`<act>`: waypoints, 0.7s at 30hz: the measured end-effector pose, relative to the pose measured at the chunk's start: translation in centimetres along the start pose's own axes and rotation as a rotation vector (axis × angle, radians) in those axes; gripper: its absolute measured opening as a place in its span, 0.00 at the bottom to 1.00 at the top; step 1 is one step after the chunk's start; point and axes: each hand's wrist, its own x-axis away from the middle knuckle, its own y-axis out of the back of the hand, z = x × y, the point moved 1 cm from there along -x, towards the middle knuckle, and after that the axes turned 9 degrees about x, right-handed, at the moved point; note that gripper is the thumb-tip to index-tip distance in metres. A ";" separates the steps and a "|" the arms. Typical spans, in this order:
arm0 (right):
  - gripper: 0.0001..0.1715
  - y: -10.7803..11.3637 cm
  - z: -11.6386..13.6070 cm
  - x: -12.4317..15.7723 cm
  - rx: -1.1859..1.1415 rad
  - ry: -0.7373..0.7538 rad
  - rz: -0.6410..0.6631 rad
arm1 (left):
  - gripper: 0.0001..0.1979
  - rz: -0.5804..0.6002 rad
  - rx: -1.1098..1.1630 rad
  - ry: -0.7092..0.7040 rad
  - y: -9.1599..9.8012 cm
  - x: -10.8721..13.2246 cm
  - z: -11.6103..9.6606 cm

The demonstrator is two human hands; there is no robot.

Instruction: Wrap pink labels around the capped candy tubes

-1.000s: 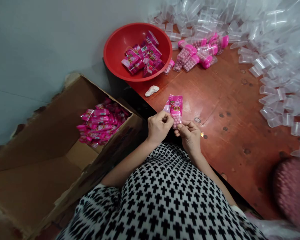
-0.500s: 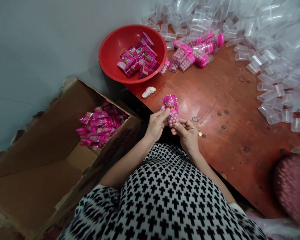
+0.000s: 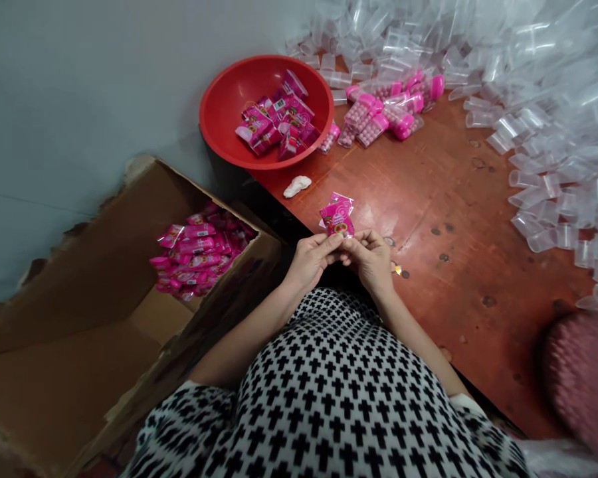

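In front of my body, both hands meet at a pink printed wrapper sleeve with clear edges. My left hand is closed, its thumb pressed on the lower part of the sleeve. My right hand pinches the bottom end from the other side, thumb beside the left thumb. Behind the front sleeve the top of another pink printed piece sticks up. Fingers and sleeve hide the small container of pink candy balls seen between the hands earlier.
A red bowl of pink sleeves sits at the table corner. Beside it lie filled candy containers and a heap of clear empty tubes. A cardboard box with pink packs stands left; a pink tub is right.
My hands have drawn together and the right fingers now pinch close to the left thumb. The pink candy balls, visible below the sleeve before, are out of sight. The sleeve sits slightly lower and tilted.
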 end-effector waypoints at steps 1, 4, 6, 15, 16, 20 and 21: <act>0.22 -0.3 0.2 0.0 0.011 -0.002 0.042 | 0.13 -0.034 0.013 -0.050 0.5 0.4 -0.8; 0.23 -0.9 0.8 0.0 0.042 -0.012 0.140 | 0.17 -0.237 0.095 -0.346 3.1 2.0 -3.8; 0.21 -0.8 1.0 0.1 0.064 -0.011 0.148 | 0.27 -0.394 0.115 -0.527 5.0 2.7 -5.4; 0.18 0.6 0.8 0.0 0.155 0.018 0.056 | 0.16 -0.112 -0.925 -0.648 4.1 -4.2 -1.9; 0.18 0.7 0.9 0.1 0.169 0.020 0.057 | 0.15 -0.075 -1.025 -0.669 3.8 -5.1 -1.3; 0.19 1.9 1.8 0.2 0.237 0.039 0.051 | 0.09 -0.076 -1.166 -0.732 3.9 -7.0 0.0; 0.18 2.3 1.9 0.0 0.260 0.046 0.052 | 0.08 -0.079 -1.164 -0.740 4.0 -7.0 0.2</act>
